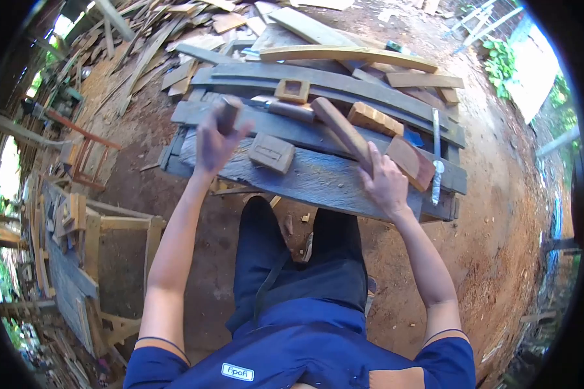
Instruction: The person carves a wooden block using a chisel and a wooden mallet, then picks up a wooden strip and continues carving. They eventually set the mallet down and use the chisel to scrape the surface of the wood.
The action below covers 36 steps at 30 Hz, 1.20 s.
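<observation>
My left hand is raised over the left end of the wooden bench, its fingers blurred around a dark tool handle. Just right of it, a wooden block with a carved rectangular outline lies on the bench. My right hand is closed on the lower end of a long wooden mallet handle or bar, which slants up and to the left. Beside that hand sits a reddish-brown wood piece. A notched wooden block lies farther back.
A small square frame block and a broad metal blade lie toward the bench's back. A pale-handled tool is at its right end. Curved timber and scraps lie beyond. A wooden frame stands at lower left.
</observation>
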Each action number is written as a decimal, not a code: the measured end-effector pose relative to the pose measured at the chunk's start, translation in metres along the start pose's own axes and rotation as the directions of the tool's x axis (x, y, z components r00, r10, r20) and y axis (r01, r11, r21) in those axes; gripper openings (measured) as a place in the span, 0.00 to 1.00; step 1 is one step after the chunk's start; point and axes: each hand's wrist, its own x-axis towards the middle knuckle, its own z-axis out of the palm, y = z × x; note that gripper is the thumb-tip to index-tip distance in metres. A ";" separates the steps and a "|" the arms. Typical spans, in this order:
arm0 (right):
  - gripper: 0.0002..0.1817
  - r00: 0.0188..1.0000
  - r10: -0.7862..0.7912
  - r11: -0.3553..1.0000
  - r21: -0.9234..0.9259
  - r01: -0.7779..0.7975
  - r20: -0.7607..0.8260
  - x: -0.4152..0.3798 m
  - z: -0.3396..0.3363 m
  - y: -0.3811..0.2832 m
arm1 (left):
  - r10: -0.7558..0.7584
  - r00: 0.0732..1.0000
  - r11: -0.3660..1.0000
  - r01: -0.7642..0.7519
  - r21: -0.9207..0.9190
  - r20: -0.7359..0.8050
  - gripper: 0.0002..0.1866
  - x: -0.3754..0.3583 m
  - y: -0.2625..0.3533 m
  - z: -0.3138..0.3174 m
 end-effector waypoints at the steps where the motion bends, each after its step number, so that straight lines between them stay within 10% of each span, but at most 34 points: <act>1: 0.34 0.998 -0.039 0.999 -0.040 0.037 -0.043 0.000 0.003 0.000 | 0.066 0.995 0.997 -0.069 0.034 0.071 0.32 -0.009 0.004 0.011; 5: 0.33 0.964 -0.177 0.980 -0.121 0.156 -0.196 0.001 0.008 0.001 | -0.180 0.885 0.948 0.039 0.317 0.430 0.45 -0.034 0.034 0.034; 13: 0.21 0.963 -0.109 0.994 -0.015 0.108 -0.246 0.057 -0.005 0.020 | -0.427 0.790 0.860 0.205 0.467 0.440 0.50 -0.039 0.038 0.047; 17: 0.24 0.975 0.221 0.972 -0.079 -0.220 0.002 0.110 0.013 0.070 | -0.340 0.834 0.881 0.120 0.458 0.434 0.49 -0.043 0.038 0.048; 22: 0.29 0.966 0.152 0.981 0.088 -0.174 0.207 0.134 0.016 0.088 | -0.362 0.843 0.896 0.198 0.396 0.398 0.48 -0.048 0.042 0.050; 28: 0.28 0.832 -0.210 0.976 -0.061 0.209 -0.514 0.078 -0.023 0.052 | -0.415 0.860 0.858 0.263 0.441 0.296 0.48 -0.046 0.005 0.033; 36: 0.24 0.582 -0.318 0.914 -0.080 0.397 -0.748 0.017 -0.032 0.043 | -0.482 0.824 0.837 0.332 0.436 0.297 0.50 -0.035 -0.062 0.005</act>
